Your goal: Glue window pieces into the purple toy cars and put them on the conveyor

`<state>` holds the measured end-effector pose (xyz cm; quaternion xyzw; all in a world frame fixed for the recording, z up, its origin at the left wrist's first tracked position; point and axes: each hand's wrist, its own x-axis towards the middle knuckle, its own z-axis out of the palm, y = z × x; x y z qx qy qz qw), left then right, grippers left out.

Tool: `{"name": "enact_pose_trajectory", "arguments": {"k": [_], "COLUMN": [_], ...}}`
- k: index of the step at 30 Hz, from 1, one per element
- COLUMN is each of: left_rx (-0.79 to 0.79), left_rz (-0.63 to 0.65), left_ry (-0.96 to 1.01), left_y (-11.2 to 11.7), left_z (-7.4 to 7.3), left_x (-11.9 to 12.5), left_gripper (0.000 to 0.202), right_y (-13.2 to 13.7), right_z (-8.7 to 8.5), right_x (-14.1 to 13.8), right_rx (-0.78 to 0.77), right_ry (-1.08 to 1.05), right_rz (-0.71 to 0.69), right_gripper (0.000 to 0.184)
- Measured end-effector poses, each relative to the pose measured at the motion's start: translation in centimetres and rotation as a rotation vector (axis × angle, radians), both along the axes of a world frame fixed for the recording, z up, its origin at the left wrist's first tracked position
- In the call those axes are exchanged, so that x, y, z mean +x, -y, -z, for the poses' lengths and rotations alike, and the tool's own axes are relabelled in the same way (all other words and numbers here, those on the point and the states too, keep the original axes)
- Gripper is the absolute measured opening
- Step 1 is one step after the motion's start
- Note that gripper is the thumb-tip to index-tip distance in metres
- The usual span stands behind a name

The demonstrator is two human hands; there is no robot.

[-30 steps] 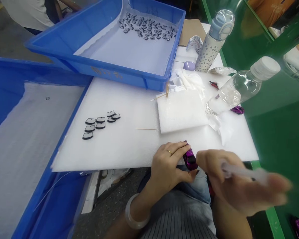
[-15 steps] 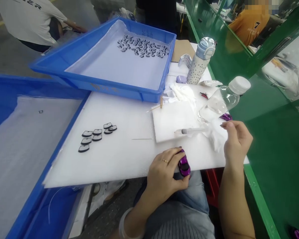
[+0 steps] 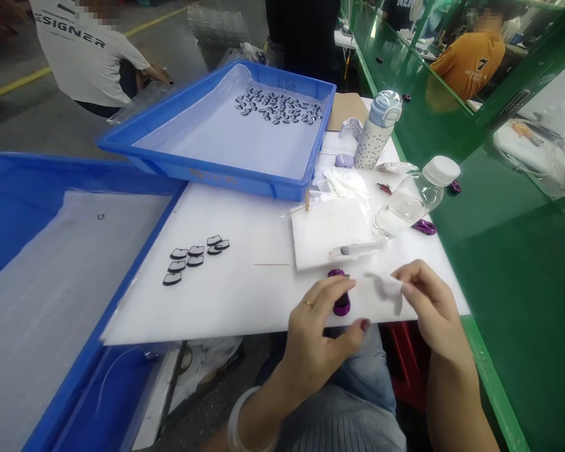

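A small purple toy car (image 3: 342,309) lies on the white work surface near its front edge. My left hand (image 3: 313,339) is beside and partly over it, the index finger across the car and the thumb spread away. To the right, my right hand (image 3: 435,307) pinches a thin white tissue (image 3: 395,294) between thumb and fingers. The tissue hangs between the two hands, its left end hard to make out against the white surface. Behind the hands, a pale syringe-like tube (image 3: 355,250) lies across a white foam pad (image 3: 322,235).
Several dark-rimmed pieces (image 3: 195,260) lie at left, near a thin stick (image 3: 272,264). A blue tray (image 3: 221,177) with many small parts stands behind. To the right are a clear bottle (image 3: 412,198), a dotted flask (image 3: 371,141) and another purple car (image 3: 424,227). Co-workers sit beyond.
My left hand has loosened from the car, its thumb moving away. My right hand has come lower and now holds the tissue, which lay beside the tube before. The view has shifted slightly.
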<state>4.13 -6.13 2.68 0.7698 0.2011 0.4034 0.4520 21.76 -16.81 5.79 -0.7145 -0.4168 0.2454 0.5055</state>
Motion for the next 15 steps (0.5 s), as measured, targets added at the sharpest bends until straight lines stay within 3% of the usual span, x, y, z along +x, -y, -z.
{"name": "enact_pose_trajectory", "arguments": {"k": [2,4,7,9,12,15], "left_rx": [-0.112,-0.269,-0.594,-0.736,-0.728,-0.657], "left_rz": [0.09,0.173,0.347,0.406,0.329,0.281], "left_ry": [-0.017,-0.017,0.054,0.086,0.089,0.064], "left_y": [0.0,-0.2,-0.6,-0.6,0.0,0.2], "left_z": [-1.1,-1.7,-1.8,-1.8,-2.1,-2.0], "left_x": [0.6,1.0,1.0,0.9,0.7,0.4], "left_gripper": [0.034,0.013,0.022,0.025,0.026,0.022], "right_y": [0.5,0.7,0.7,0.7,0.6,0.4], "right_z": [-0.5,-0.4,0.1,0.4,0.8,1.3], "right_x": [-1.4,-2.2,-2.6,-2.9,-3.7,-4.1], "right_rx": [0.015,0.035,0.027,-0.049,-0.103,-0.006], "right_ry": [-0.175,-0.345,-0.568,-0.577,-0.474,-0.53], "right_rz": [-0.118,-0.143,-0.126,-0.121,-0.112,-0.079], "right_gripper": [0.022,0.025,0.029,0.029,0.029,0.032]}}
